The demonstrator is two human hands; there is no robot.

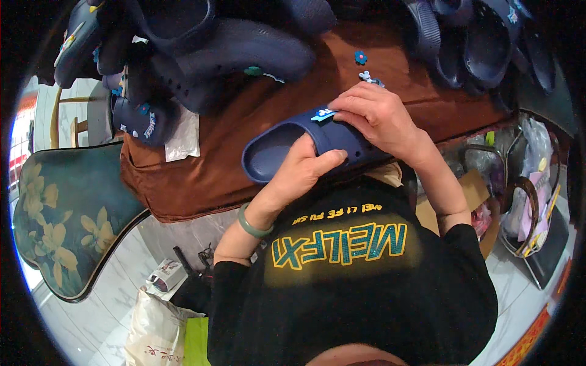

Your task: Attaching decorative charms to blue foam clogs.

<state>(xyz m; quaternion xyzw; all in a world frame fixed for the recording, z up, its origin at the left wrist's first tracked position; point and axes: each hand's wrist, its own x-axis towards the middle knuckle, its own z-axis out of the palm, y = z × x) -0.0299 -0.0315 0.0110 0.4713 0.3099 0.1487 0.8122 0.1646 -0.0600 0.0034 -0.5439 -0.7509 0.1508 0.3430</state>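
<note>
A navy blue clog (264, 152) lies tilted at the near edge of the brown-covered table, its open heel toward the left. My left hand (303, 166) grips it, fingers inside the shoe and thumb on the outside by the vent holes. Over the toe part, my right hand (381, 119) pinches a blue and white shoe charm (323, 114) against the upper. Whether the charm's back sits in a hole is hidden. Just beyond the right hand are a blue flower charm (361, 57) and a light blue figure charm (370, 78).
Several navy clogs, some with charms, are heaped at the back left (244, 52) and back right (487, 52). A clear plastic packet (182, 137) lies on the brown cloth (177, 195). A floral chair back (67, 213) stands left; a basket (525, 244) with bags is at right.
</note>
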